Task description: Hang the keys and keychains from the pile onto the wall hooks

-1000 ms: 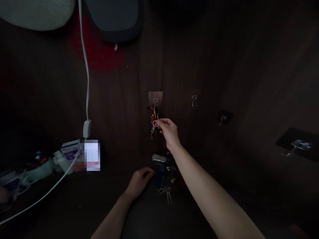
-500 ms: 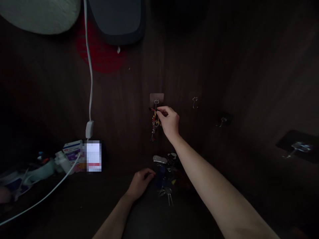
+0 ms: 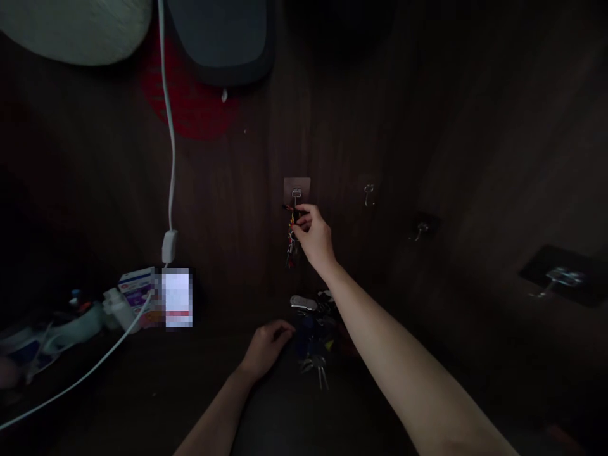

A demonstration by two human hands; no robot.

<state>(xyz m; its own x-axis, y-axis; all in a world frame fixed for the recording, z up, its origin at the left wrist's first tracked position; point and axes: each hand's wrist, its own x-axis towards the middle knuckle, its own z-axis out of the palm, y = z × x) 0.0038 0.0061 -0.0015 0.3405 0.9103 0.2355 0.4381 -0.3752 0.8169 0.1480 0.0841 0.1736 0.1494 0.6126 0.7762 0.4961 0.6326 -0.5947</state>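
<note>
My right hand [image 3: 313, 237] is raised to a bunch of keys [image 3: 291, 244] with a red, yellow and black cord, its thumb and fingers closed around the upper part. The bunch hangs just below a metal hook [image 3: 296, 193] on a square adhesive plate; whether its loop sits on the hook is hard to see. Lower down, my left hand [image 3: 268, 347] rests on the dark surface, loosely bent and holding nothing. Beside its fingertips lies a pile of keys [image 3: 314, 364] with a silver oval fob [image 3: 304, 303] and blue and yellow pieces, partly behind my right forearm.
More hooks [image 3: 369, 193], [image 3: 422, 229] and a larger one [image 3: 563, 277] run along the dark wood wall to the right. On the left, a white cable [image 3: 171, 139] hangs near a white bottle [image 3: 118, 310], a box [image 3: 137, 285] and a lit, blurred-out object [image 3: 178, 297].
My right hand has shifted slightly left and down, and its thumb sits lower on the hanging keys. My left hand and the key pile stay in place.
</note>
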